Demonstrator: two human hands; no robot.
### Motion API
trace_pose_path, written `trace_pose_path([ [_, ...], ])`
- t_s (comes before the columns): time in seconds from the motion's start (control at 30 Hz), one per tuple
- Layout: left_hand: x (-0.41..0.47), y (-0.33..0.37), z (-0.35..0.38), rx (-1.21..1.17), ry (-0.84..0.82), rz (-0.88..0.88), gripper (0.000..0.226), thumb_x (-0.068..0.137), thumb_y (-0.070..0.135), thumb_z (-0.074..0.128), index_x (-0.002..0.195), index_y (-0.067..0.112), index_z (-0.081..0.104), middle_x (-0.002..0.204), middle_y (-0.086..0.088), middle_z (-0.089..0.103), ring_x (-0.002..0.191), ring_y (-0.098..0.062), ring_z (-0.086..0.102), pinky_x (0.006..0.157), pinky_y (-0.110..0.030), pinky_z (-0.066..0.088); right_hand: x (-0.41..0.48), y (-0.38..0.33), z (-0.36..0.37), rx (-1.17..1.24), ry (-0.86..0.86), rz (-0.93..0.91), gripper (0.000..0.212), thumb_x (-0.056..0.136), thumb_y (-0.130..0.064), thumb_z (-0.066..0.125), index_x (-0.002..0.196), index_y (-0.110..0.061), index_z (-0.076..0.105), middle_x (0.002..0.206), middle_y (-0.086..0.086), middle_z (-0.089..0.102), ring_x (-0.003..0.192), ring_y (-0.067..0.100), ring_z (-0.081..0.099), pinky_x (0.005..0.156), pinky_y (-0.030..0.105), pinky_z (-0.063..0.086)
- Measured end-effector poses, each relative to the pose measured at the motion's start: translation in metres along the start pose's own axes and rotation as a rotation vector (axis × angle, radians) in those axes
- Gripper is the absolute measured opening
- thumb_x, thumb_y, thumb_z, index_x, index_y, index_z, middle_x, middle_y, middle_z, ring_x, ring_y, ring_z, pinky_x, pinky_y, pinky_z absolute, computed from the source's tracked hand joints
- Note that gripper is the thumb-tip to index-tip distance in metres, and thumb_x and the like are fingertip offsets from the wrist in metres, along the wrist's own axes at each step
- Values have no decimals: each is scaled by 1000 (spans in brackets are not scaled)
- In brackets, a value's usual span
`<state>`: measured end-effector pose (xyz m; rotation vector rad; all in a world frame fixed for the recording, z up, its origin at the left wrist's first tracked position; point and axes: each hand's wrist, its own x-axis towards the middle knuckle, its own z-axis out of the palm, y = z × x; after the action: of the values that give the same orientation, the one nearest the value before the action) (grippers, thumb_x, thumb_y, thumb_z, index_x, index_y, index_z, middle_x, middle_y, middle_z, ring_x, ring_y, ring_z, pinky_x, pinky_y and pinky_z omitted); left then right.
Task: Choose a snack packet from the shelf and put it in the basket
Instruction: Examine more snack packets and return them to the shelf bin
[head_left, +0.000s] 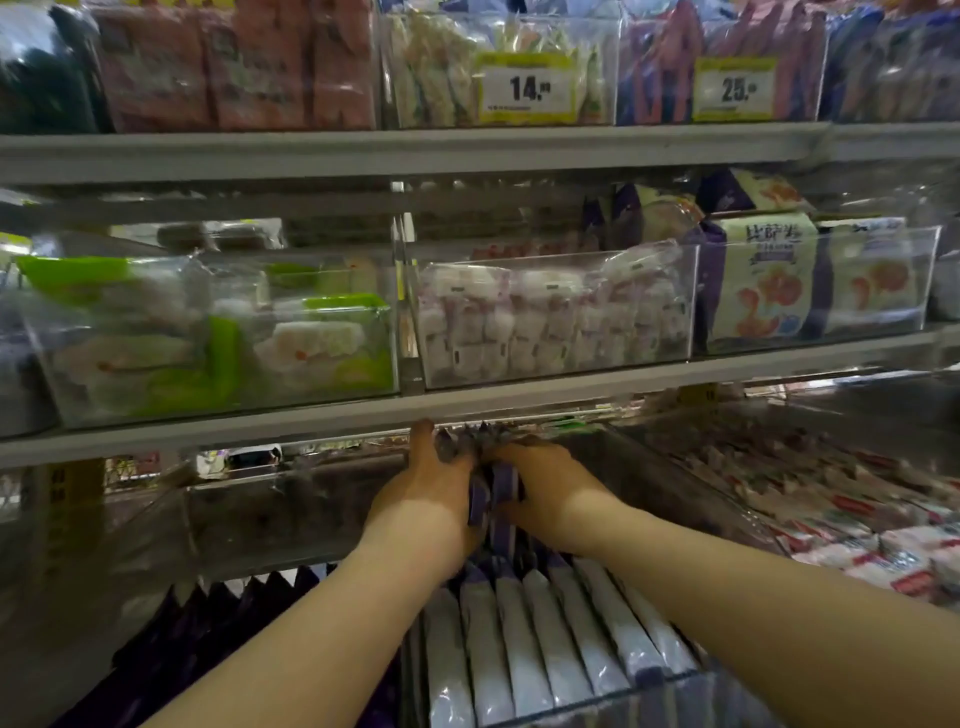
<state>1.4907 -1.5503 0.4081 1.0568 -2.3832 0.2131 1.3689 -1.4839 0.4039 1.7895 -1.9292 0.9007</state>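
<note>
Nearest, a row of white-and-purple packs (545, 639) stands on edge behind the front wall of a clear bin (571, 699), filed one behind another so that each can be thumbed out singly; dark purple bags (218, 623) fill the next compartment to the left, and red-and-white packs (857, 540) lie heaped to the right. Both bare forearms reach over that row to the back of the bin; there the left hand (431, 488) and the right hand (545, 483) close from either side on a bunch of purple packets (493, 488), fingers curled into the bunch, the left thumb raised at its top edge. The two-handed clamp looks meant to part the tight stack and free one packet; which one is being chosen I cannot tell. The snack is thus on the lowest shelf, in the hands but not lifted clear; no basket is in view. Beyond, the shelf edge (467, 405) overhangs the hands, leaving little room to lift; above it sit clear boxes of pink-white sweets (550, 317) and green packs (208, 338); farthest up hang yellow price tags (527, 88).
</note>
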Motion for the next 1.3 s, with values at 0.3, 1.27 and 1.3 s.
trace_pose_path([
  [0.3,25,11,10,236,-113,76,70,89,21,60,149,30,24,149,-11,31,130,-39,43,102,-48,44,-5,24,0,109,104,21,49,86,-15,67,132,-25,54,136,4,54,122,24,53,99,30,44],
  [1.27,31,59,51,-379,160,295,89,87,35,67,150,44,6,158,-2,23,138,-27,37,106,-38,40,-39,102,-67,-235,-117,-48,77,81,-31,74,146,-27,34,148,2,38,129,21,41,84,11,28],
  [1.3,32,57,53,-415,133,284,91,86,35,68,150,43,4,156,-3,30,136,-27,40,105,-36,40,-40,100,-65,-269,-106,-60,77,82,-29,73,147,-26,33,148,3,40,126,22,44,81,12,28],
])
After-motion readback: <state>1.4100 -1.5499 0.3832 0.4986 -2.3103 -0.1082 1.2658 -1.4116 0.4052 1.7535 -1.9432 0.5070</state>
